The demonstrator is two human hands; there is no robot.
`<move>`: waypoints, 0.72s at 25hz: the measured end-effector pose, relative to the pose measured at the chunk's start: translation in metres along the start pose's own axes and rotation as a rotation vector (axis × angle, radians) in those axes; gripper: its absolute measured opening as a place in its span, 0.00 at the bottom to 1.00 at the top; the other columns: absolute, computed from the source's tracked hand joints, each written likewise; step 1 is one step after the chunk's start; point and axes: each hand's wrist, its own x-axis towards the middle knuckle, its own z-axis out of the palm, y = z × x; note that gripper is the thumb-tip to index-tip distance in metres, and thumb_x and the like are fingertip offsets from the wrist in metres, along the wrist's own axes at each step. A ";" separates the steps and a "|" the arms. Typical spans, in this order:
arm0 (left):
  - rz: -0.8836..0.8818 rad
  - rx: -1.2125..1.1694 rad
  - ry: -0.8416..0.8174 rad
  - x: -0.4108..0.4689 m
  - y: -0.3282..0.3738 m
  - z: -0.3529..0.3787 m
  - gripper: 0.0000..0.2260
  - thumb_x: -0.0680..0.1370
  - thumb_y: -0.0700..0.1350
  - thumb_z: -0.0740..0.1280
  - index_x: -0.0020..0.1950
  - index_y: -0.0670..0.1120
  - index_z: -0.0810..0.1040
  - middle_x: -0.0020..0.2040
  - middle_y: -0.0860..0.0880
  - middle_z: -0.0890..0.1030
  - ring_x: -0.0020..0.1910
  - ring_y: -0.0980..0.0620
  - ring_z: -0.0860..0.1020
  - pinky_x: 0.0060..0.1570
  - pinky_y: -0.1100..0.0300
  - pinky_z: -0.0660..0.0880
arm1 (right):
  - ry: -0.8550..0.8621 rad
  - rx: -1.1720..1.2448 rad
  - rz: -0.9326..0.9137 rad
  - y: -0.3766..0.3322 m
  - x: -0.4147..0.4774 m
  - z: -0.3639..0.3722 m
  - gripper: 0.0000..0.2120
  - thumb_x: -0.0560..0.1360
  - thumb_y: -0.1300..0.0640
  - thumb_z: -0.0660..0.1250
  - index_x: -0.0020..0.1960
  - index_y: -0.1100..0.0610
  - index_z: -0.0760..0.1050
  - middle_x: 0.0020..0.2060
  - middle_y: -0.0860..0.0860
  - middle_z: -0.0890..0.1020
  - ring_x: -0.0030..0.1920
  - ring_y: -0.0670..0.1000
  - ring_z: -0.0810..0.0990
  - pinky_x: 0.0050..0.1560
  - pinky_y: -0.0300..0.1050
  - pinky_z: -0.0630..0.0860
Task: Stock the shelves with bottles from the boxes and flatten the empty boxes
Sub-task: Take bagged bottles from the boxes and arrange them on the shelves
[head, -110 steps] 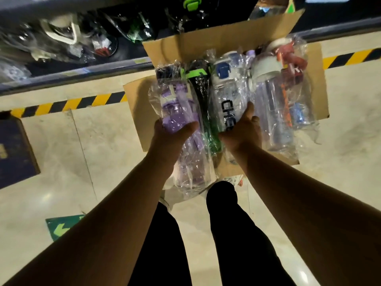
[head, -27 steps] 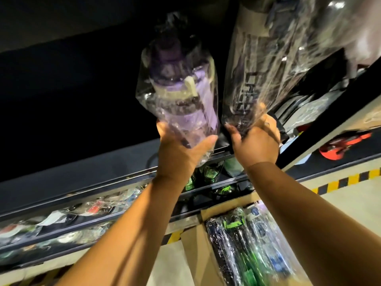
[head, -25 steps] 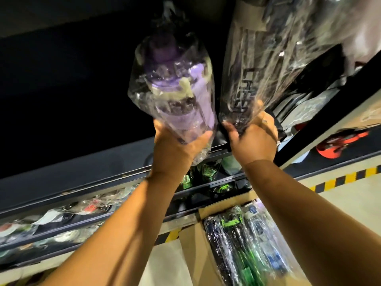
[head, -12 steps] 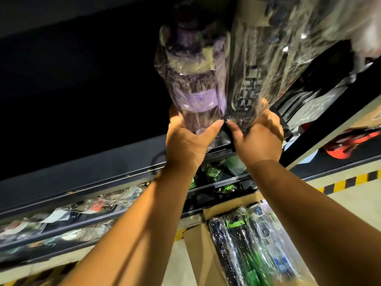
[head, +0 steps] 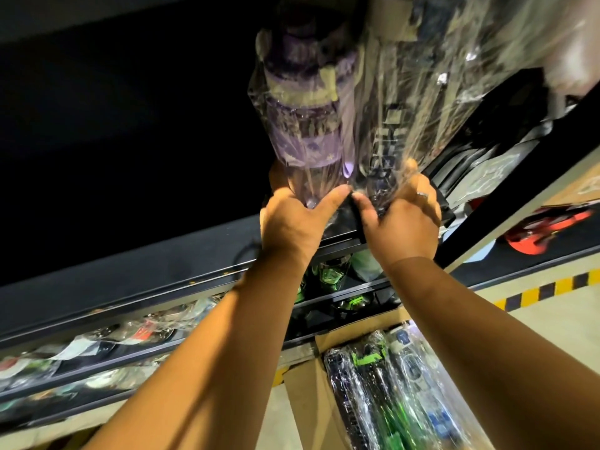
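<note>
Both thumbs nearly meet. The left hand (head: 292,222) grips the base of a purple bottle (head: 305,125), and the right hand (head: 402,225), wearing a ring (head: 422,194), grips the base of a clear bottle (head: 389,134) with dark lettering. Both bottles are bagged in plastic, upright and touching, held high. Below them, shelves (head: 162,287) carry wrapped goods. An open box (head: 308,394) on the floor (head: 535,319) holds more bottles (head: 389,401).

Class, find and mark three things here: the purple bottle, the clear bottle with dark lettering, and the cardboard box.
purple bottle (head: 308,147), head view, on its lilac middle band.
lettered bottle (head: 384,141), head view, on the dark lettering.
cardboard box (head: 305,401), head view, on its bare left wall.
</note>
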 end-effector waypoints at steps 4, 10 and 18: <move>0.220 0.007 -0.022 -0.008 -0.012 -0.015 0.34 0.66 0.69 0.72 0.57 0.42 0.73 0.51 0.50 0.80 0.52 0.50 0.81 0.53 0.60 0.77 | 0.063 0.193 -0.012 0.008 -0.003 0.005 0.43 0.76 0.33 0.61 0.77 0.62 0.56 0.64 0.61 0.75 0.67 0.63 0.72 0.65 0.55 0.69; 0.428 0.203 -0.005 -0.094 -0.068 -0.022 0.38 0.73 0.58 0.70 0.77 0.40 0.62 0.78 0.38 0.59 0.79 0.40 0.57 0.73 0.41 0.63 | 0.206 0.367 -0.125 0.074 -0.108 0.049 0.40 0.76 0.40 0.66 0.79 0.55 0.53 0.77 0.56 0.59 0.78 0.55 0.53 0.77 0.49 0.47; 0.349 0.523 -0.609 -0.256 -0.159 0.051 0.36 0.73 0.60 0.62 0.79 0.50 0.56 0.81 0.45 0.56 0.80 0.43 0.51 0.76 0.43 0.55 | -0.225 -0.211 0.175 0.246 -0.236 0.126 0.39 0.70 0.41 0.69 0.76 0.56 0.63 0.72 0.62 0.67 0.69 0.67 0.68 0.66 0.64 0.68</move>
